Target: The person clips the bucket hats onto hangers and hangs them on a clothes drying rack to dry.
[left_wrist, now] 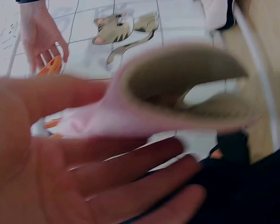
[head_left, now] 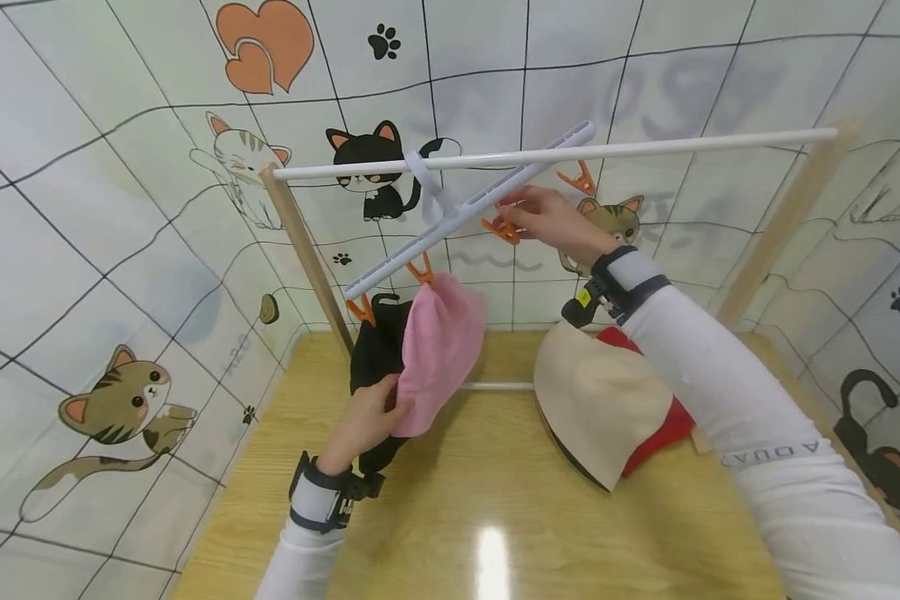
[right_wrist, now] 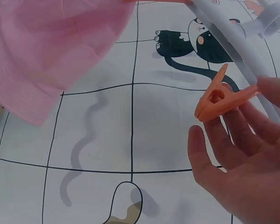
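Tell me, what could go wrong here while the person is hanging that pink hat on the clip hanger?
The pink hat hangs from one orange clip, with the left hand at its lower edge; a pull might slip it free. The white clip hanger already tilts on the rail, so more weight could tip it further. The right hand handles another clip, which could nip a fingertip.

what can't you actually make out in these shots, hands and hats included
- Left hand: the left wrist view is motion-blurred, so whether it grips the pink hat is unclear.
- Black garment: mostly hidden behind the pink hat in the head view.
- Red hat: covered by the beige hat and the right sleeve.
- Right hand: its fingers touch the orange clip, but the thumb is cut off by the right wrist frame edge.
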`<action>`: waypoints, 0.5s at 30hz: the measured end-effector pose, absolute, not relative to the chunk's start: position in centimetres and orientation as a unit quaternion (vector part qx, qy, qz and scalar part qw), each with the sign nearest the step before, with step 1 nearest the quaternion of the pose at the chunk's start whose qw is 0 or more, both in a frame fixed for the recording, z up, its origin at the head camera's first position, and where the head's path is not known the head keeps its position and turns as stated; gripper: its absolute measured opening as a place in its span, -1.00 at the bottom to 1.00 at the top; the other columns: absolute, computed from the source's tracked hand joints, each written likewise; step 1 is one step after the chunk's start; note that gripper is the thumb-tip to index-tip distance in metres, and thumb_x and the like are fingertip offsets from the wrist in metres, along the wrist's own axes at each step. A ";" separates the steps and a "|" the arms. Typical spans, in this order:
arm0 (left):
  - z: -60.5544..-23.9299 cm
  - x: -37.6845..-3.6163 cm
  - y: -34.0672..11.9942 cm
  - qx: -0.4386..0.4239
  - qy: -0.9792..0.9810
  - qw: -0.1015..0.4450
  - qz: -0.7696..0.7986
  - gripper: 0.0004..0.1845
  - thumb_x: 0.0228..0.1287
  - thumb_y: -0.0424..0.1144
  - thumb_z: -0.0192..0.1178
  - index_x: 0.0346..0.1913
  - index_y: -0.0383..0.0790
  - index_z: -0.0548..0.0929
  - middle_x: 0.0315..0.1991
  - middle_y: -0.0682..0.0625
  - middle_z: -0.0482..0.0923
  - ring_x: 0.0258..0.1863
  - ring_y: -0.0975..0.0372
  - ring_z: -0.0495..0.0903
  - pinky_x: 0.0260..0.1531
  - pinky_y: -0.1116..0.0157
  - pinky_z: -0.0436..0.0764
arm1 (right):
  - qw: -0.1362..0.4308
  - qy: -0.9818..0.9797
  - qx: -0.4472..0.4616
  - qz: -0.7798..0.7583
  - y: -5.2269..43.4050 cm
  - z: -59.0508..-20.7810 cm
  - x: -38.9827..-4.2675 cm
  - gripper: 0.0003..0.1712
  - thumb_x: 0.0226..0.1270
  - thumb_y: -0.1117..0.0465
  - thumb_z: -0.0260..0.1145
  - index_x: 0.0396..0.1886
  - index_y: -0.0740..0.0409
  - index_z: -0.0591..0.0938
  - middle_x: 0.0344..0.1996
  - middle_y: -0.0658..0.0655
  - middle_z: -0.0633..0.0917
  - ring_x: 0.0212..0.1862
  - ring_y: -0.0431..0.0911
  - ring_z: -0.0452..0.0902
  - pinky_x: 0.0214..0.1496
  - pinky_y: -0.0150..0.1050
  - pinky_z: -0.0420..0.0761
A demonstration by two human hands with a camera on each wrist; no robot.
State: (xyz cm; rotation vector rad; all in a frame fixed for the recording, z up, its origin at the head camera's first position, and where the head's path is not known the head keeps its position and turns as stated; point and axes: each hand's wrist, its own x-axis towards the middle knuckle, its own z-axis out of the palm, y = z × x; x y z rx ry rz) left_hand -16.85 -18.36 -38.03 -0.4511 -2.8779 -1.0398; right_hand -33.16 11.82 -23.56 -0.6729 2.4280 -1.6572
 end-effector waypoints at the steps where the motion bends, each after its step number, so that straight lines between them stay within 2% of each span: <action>1: -37.8 -16.7 -18.4 -0.143 -0.936 0.011 -0.322 -0.70 0.26 -0.32 0.22 0.01 -0.40 0.55 -0.42 -0.04 0.56 -0.47 0.18 0.48 -0.42 0.25 0.53 | 0.066 0.803 -0.227 -0.547 11.8 -23.5 -33.1 -0.56 0.50 0.16 0.11 0.24 0.29 0.43 0.08 0.26 0.56 0.06 -0.02 0.47 0.15 -0.11 0.44; 4: -37.1 -15.9 -18.2 -0.129 -0.948 -0.018 -0.290 -0.83 0.29 -0.27 0.22 -0.19 -0.34 0.59 -0.56 0.02 0.47 -0.57 0.22 0.43 -0.54 0.29 0.45 | 0.070 0.805 -0.236 -0.541 11.7 -23.5 -33.1 -0.57 0.50 0.18 0.11 0.24 0.29 0.46 0.06 0.25 0.58 0.04 -0.02 0.47 0.12 -0.13 0.46; 6: -36.8 -15.4 -18.1 -0.112 -0.953 -0.030 -0.281 -0.82 0.31 -0.22 0.22 -0.31 -0.30 0.57 -0.63 0.03 0.40 -0.62 0.23 0.40 -0.60 0.30 0.39 | 0.075 0.805 -0.234 -0.541 11.7 -23.6 -33.0 -0.58 0.49 0.18 0.12 0.25 0.27 0.47 0.07 0.23 0.57 0.05 -0.03 0.47 0.11 -0.14 0.46; 11: -36.3 -14.2 -17.6 -0.073 -0.957 -0.052 -0.275 -0.64 0.32 -0.06 0.22 -0.56 -0.20 0.53 -0.75 0.07 0.26 -0.73 0.26 0.29 -0.70 0.33 0.24 | 0.093 0.796 -0.249 -0.544 11.7 -23.8 -32.6 -0.57 0.51 0.21 0.09 0.28 0.25 0.43 0.12 0.23 0.54 0.09 0.00 0.46 0.14 -0.13 0.47; 15: -36.7 -13.4 -16.5 -0.081 -0.955 -0.069 -0.276 -0.49 0.32 -0.01 0.21 -0.74 -0.15 0.39 -0.80 0.12 0.14 -0.79 0.30 0.17 -0.74 0.36 0.13 | 0.104 0.787 -0.269 -0.545 11.8 -23.9 -32.6 -0.60 0.50 0.24 0.09 0.25 0.27 0.45 0.09 0.25 0.56 0.08 0.01 0.48 0.13 -0.11 0.48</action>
